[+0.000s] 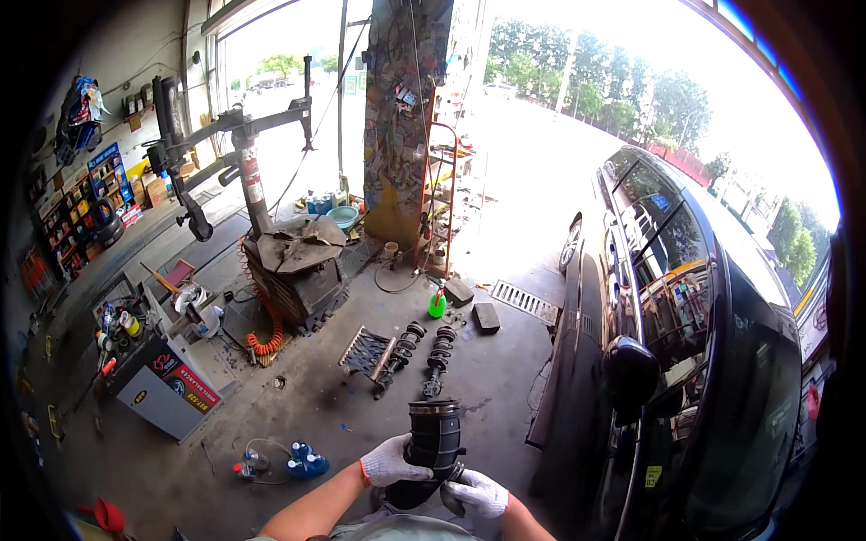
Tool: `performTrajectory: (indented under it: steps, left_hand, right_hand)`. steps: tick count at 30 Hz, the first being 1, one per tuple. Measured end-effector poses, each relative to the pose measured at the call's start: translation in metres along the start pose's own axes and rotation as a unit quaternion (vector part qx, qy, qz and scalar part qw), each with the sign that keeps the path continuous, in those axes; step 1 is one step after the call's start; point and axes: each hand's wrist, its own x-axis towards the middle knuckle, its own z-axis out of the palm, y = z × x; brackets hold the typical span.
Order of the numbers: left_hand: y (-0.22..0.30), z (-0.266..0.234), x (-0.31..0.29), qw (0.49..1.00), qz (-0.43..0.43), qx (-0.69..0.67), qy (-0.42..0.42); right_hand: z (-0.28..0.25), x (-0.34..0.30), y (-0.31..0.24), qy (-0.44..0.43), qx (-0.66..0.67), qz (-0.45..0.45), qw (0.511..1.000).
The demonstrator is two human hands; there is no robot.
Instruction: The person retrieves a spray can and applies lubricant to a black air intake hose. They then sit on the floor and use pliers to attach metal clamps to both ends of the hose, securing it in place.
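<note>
A black ribbed rubber air intake hose (435, 440) is held up in front of my body, its wide mouth with a clamp band at the top. My left hand (390, 462), in a white knit glove, is closed around the hose's left side, thumb across its front. My right hand (482, 494), gloved the same way, is closed at the lower right, where a short dark branch or end piece of the hose shows by its fingers. The hose's lower end bends toward my body and is partly hidden by my hands.
A black car (686, 298) stands close on the right. Two strut assemblies with coil springs (439, 353) lie ahead, near a green spray bottle (437, 305) and dark blocks (486, 317). A tire changer (293, 257), a wheel balancer (171, 388) and plastic bottles (307, 461) are on the left.
</note>
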Motion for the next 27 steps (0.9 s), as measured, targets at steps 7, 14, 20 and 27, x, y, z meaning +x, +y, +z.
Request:
performTrajectory:
  steps: [7, 14, 20, 27]
  left_hand:
    - [0.083, -0.076, 0.113, 0.958, 0.039, 0.272, -0.084]
    - [0.103, -0.165, 0.212, 0.983, 0.048, 0.178, 0.013]
    - [0.155, -0.202, 0.283, 0.964, -0.014, 0.178, 0.2]
    - [0.135, -0.251, 0.278, 0.864, -0.085, 0.251, 0.428]
  right_hand:
    - [-0.085, 0.075, -0.044, -0.14, 0.451, -0.087, 0.877]
    - [-0.218, 0.198, -0.124, -0.141, 0.275, 0.03, 0.951]
    - [-0.332, 0.301, -0.219, -0.105, 0.168, 0.138, 0.97]
    - [-0.337, 0.433, -0.251, -0.061, 0.101, 0.194, 0.974]
